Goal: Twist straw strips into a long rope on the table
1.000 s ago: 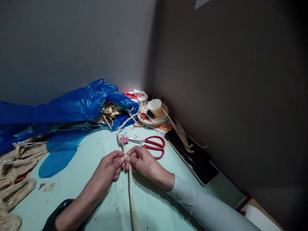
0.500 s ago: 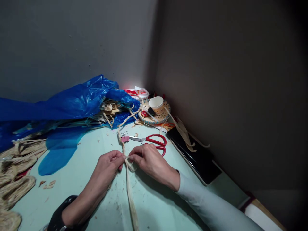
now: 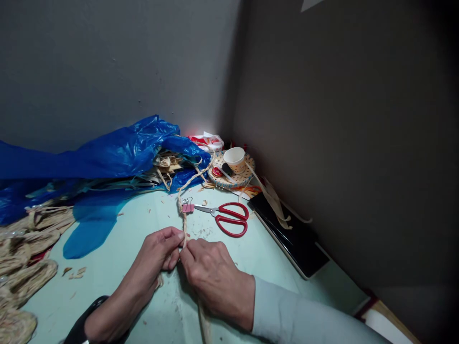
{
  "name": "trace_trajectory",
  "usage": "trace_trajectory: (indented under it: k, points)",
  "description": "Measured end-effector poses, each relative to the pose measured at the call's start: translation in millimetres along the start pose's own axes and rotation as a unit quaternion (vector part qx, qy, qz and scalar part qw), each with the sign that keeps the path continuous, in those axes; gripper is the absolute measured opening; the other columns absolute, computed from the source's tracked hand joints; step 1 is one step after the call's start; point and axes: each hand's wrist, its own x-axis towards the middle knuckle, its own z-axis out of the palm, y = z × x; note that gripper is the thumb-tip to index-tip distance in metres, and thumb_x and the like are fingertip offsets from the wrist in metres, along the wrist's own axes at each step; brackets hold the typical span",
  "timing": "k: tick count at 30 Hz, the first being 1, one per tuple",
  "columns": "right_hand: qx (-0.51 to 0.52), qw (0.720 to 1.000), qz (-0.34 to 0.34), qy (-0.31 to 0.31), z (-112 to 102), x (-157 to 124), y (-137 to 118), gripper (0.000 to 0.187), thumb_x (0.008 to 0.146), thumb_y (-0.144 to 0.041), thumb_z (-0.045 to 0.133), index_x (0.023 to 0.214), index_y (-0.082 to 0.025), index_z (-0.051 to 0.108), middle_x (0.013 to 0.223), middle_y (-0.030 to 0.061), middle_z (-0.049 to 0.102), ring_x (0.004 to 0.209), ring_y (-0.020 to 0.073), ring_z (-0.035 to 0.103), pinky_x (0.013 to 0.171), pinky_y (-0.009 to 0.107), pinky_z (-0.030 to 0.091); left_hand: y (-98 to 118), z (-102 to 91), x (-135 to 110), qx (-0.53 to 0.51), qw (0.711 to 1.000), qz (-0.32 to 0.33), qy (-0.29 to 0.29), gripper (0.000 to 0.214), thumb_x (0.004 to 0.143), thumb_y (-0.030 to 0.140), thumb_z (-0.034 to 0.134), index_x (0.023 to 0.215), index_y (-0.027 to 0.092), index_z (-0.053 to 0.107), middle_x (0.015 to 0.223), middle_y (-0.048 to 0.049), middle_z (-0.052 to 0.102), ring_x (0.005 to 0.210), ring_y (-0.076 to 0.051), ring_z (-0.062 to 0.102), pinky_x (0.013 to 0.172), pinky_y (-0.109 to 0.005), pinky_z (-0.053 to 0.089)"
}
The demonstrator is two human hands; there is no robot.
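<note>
- The left hand (image 3: 161, 253) pinched the braided cord (image 3: 184, 223) between thumb and fingers.
- The right hand (image 3: 215, 277) was curled in on itself just to the right, grasping the cord's near end; its back faced up and hid the fingertips.
- The braid lay mid-scene over the table (image 3: 125, 282), running far from the 2 hands, past the binder clip and on toward the woven tray.
- A loose pale fiber strand (image 3: 205, 322) showed below the right hand and ran to the near edge of the view.
- The pink binder clip (image 3: 188, 208) sat at the braid, just beyond the hands; whether it gripped the braid could not be told.
- The red-handled scissors (image 3: 233, 220) lay right of the clip, blades pointing left, tip close beside it.
- Far left, a blue plastic bag (image 3: 118, 148) held dried fibers, with fiber bundles (image 3: 28, 277) at the left edge nearer by.
- At the far side, the woven tray (image 3: 247, 179) carried a paper cup (image 3: 234, 156) and a round red item (image 3: 216, 172); a red-and-white packet (image 3: 210, 142) stood behind.
- Right of the scissors, pale strips (image 3: 274, 205) lay partly over a glossy black slab (image 3: 297, 248).
</note>
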Motion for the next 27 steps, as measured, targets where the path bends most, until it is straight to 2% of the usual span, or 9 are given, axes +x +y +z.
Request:
trace_trajectory:
  k: [3, 5, 7, 10, 13, 16, 20, 24, 27]
  points:
    - [0.051, 0.998, 0.026, 0.028, -8, 4, 8, 0.021, 0.095, -0.026, 0.048, 0.096, -0.013, 0.065, 0.089, 0.0093, 0.066, 0.080, 0.0226, 0.056, 0.065, 0.034, 0.034, -1, -2.9, -1, -0.014, 1.000, 0.003, 0.002, 0.025, 0.072, 0.038, 0.074, 0.069, 0.016, 0.061, 0.044, 0.0108, 0.040, 0.040, -0.004, 0.026, 0.043, -0.017, 0.018]
    - [0.117, 0.985, 0.099, 0.075, -12, 8, 17, 0.026, 0.097, -0.033, 0.048, 0.095, -0.015, 0.066, 0.090, 0.0085, 0.066, 0.083, 0.0216, 0.056, 0.072, 0.033, 0.036, -1, -3.6, -1, -0.031, 1.000, -0.003, 0.003, 0.024, 0.072, 0.036, 0.076, 0.073, 0.015, 0.063, 0.044, 0.0115, 0.040, 0.040, -0.003, 0.025, 0.043, -0.016, 0.017]
    - [0.195, 0.964, 0.160, 0.090, -14, 13, 25, 0.025, 0.097, -0.035, 0.050, 0.099, -0.014, 0.065, 0.091, 0.0080, 0.067, 0.083, 0.0196, 0.057, 0.072, 0.030, 0.037, -2, -3.5, -1, -0.052, 0.999, -0.011, -0.002, 0.025, 0.072, 0.036, 0.076, 0.075, 0.015, 0.063, 0.045, 0.0114, 0.041, 0.040, -0.003, 0.024, 0.042, -0.015, 0.016]
    - [0.314, 0.933, 0.176, 0.029, -10, 18, 32, 0.023, 0.096, -0.036, 0.053, 0.095, -0.015, 0.063, 0.081, 0.0037, 0.066, 0.072, 0.0155, 0.055, 0.064, 0.026, 0.034, 0, -1.7, -2, -0.079, 0.997, -0.011, -0.008, 0.024, 0.071, 0.034, 0.077, 0.077, 0.014, 0.064, 0.045, 0.0112, 0.044, 0.039, -0.002, 0.026, 0.041, -0.015, 0.018]
    - [0.382, 0.909, 0.165, -0.025, -6, 21, 33, 0.020, 0.096, -0.028, 0.052, 0.083, -0.016, 0.059, 0.070, 0.0006, 0.063, 0.067, 0.0131, 0.054, 0.063, 0.024, 0.032, 4, 0.8, -3, -0.064, 0.998, -0.014, -0.020, 0.021, 0.071, 0.032, 0.074, 0.078, 0.016, 0.063, 0.052, 0.0057, 0.058, 0.042, -0.006, 0.043, 0.047, -0.017, 0.032]
    - [0.381, 0.910, 0.155, -0.047, -7, 24, 34, 0.025, 0.096, -0.020, 0.049, 0.072, -0.017, 0.054, 0.065, -0.0003, 0.060, 0.062, 0.0117, 0.051, 0.060, 0.024, 0.030, 8, 1.9, -4, -0.016, 1.000, 0.001, -0.011, 0.018, 0.068, 0.031, 0.072, 0.075, 0.018, 0.062, 0.058, 0.0017, 0.065, 0.053, -0.014, 0.058, 0.054, -0.023, 0.041]
    - [0.351, 0.925, 0.140, -0.039, -8, 25, 35, 0.029, 0.093, -0.013, 0.043, 0.068, -0.016, 0.056, 0.067, 0.0004, 0.061, 0.062, 0.0115, 0.049, 0.061, 0.024, 0.029, 9, 1.9, -4, 0.051, 0.997, 0.056, -0.004, 0.015, 0.067, 0.031, 0.070, 0.068, 0.020, 0.060, 0.062, -0.0011, 0.069, 0.065, -0.020, 0.063, 0.062, -0.027, 0.043]
    - [0.341, 0.925, 0.166, 0.003, -1, 25, 33, 0.032, 0.093, -0.015, 0.044, 0.064, -0.016, 0.059, 0.063, 0.0010, 0.063, 0.060, 0.0114, 0.050, 0.062, 0.025, 0.030, 3, 3.4, -8, 0.147, 0.985, 0.092, 0.006, 0.014, 0.076, 0.035, 0.062, 0.080, 0.023, 0.057, 0.063, 0.0001, 0.068, 0.063, -0.022, 0.062, 0.060, -0.029, 0.043]
    - [0.371, 0.908, 0.192, 0.026, 6, 24, 33, 0.030, 0.089, -0.015, 0.047, 0.062, -0.015, 0.061, 0.059, 0.0006, 0.062, 0.056, 0.0107, 0.050, 0.059, 0.024, 0.031, 3, 2.4, -13, 0.206, 0.973, 0.103, 0.030, 0.017, 0.082, 0.039, 0.058, 0.090, 0.024, 0.054, 0.069, 0.0000, 0.071, 0.069, -0.024, 0.066, 0.064, -0.030, 0.044]
